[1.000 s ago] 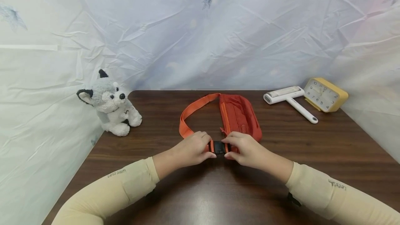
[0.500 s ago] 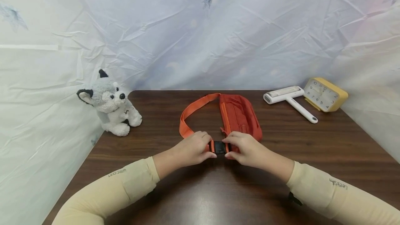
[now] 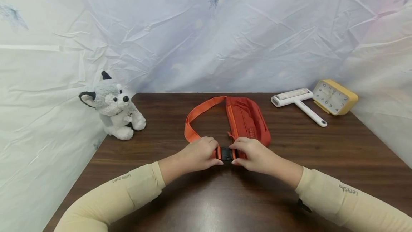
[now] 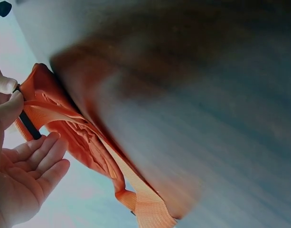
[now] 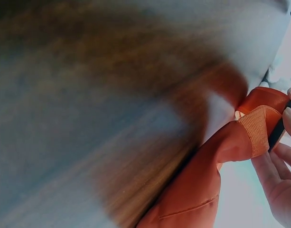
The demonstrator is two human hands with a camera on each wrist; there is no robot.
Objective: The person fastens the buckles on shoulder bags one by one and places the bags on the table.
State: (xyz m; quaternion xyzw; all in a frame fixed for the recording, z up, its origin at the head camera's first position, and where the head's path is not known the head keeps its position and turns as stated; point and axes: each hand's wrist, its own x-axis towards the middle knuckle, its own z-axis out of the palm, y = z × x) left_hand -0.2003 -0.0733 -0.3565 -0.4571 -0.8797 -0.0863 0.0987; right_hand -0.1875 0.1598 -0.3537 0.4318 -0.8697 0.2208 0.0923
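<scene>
A red-orange waist bag [image 3: 249, 119] lies on the table, its orange strap [image 3: 196, 114] looping out to the left. At the bag's near end, a black buckle [image 3: 226, 154] sits joined between both hands. My left hand [image 3: 201, 154] pinches the buckle's left end, thumb on the near side and fingers on the far side. On the opposite end, my right hand [image 3: 254, 154] pinches in the same way. The left wrist view shows the black buckle edge [image 4: 29, 125] between thumb and fingers [image 4: 50, 156]. In the right wrist view, orange webbing [image 5: 255, 130] meets the buckle beside the right hand [image 5: 283, 190].
A grey and white plush husky [image 3: 112, 108] sits at the table's left edge. Toward the back right lie a white lint roller [image 3: 299, 103] and a yellow alarm clock [image 3: 335, 97]. White printed cloth [image 3: 206, 46] hangs behind the brown table [image 3: 161, 117].
Both hands and the buckle have shifted very slightly toward the near side. The grip of each hand looks the same, and the other objects stay in place.
</scene>
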